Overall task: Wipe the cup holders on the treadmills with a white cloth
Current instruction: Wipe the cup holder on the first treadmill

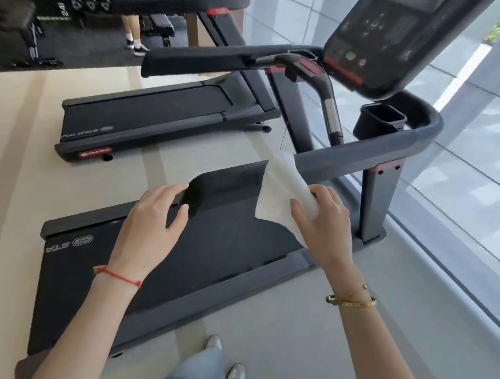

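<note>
I am looking into a gym: two treadmills [171, 121] stand side by side along a glass wall [461, 171], and a dumbbell rack [87, 1] fills the far corner.

The console [396, 31] is cut off by the top edge, its buttons blurred; the white cloth [283, 197] partly hides the near handrail [360, 157]; the cup holder [381, 121] interior is too dark to tell.

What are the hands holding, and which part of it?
The right hand holds a crumpled white cloth, its grip near the cloth's lower middle, both ends sticking out. The left hand is open and holds nothing.
</note>
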